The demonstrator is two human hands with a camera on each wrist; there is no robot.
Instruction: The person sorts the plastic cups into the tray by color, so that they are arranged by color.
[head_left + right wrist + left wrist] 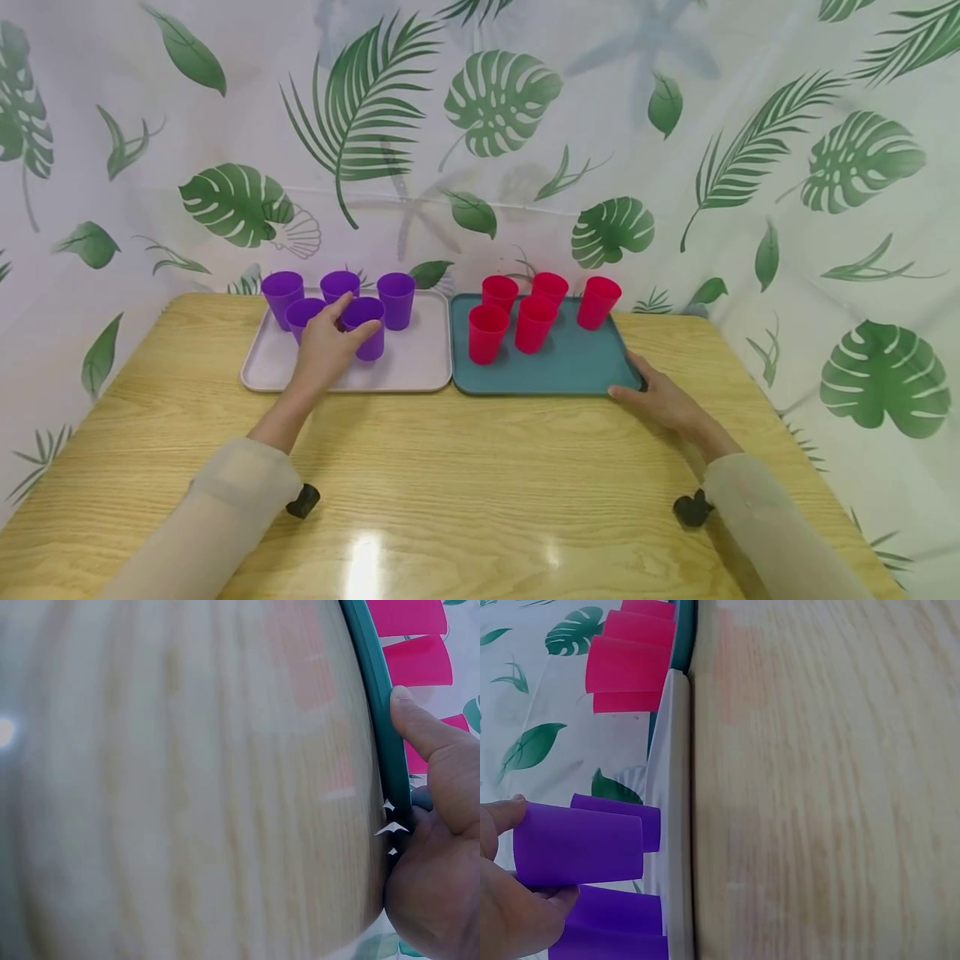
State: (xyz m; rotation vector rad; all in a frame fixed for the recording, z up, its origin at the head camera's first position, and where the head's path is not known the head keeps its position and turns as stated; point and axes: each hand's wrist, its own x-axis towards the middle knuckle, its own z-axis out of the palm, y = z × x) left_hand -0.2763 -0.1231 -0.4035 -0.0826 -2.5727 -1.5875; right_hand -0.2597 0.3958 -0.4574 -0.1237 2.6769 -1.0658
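Note:
On the pale lilac tray (412,367) stand several purple cups. My left hand (354,320) grips the front right purple cup (367,329), thumb on its near side and a finger over its rim. In the left wrist view the held purple cup (577,844) lies between the fingers (499,817) and the palm, above the lilac tray's rim (676,787). My right hand (624,375) holds the near right corner of the teal tray (555,375), which carries several red cups (487,333). The right wrist view shows its thumb (412,720) laid along the teal rim (379,712).
Both trays sit side by side, touching, at the far edge of a wooden table (480,483). A leaf-printed curtain (495,125) hangs close behind and at both sides. Bare wood lies between the trays and me.

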